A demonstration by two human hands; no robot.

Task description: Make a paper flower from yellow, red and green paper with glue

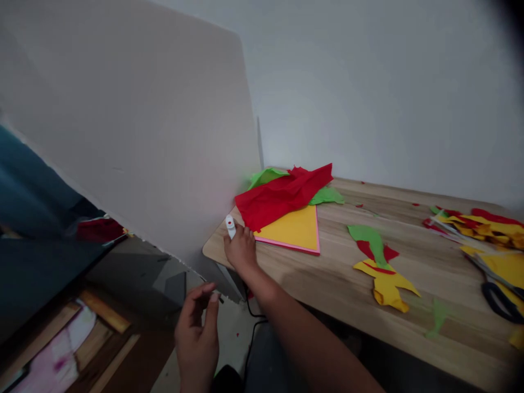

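Note:
My right hand (241, 248) reaches to the table's left corner and is closed around a white stick-shaped thing (230, 225) with a red dot on its end; most of it is hidden by my fingers. Beside that hand lies a stack of yellow sheets (292, 229) with a pink-red edge. A crumpled red piece (282, 194) and green pieces (327, 195) rest on the stack. Below the table's edge hangs my left hand (198, 330), open, its fingers curved and apart from the thumb, with nothing seen in it.
On the wooden table (335, 278) lie green, red and yellow cutouts (387, 284), a faint green scrap (438, 316), dark-handled scissors (497, 297) and a heap of scraps (483, 224). A pale panel (164, 120) stands at the left. A black cord (250, 344) hangs below.

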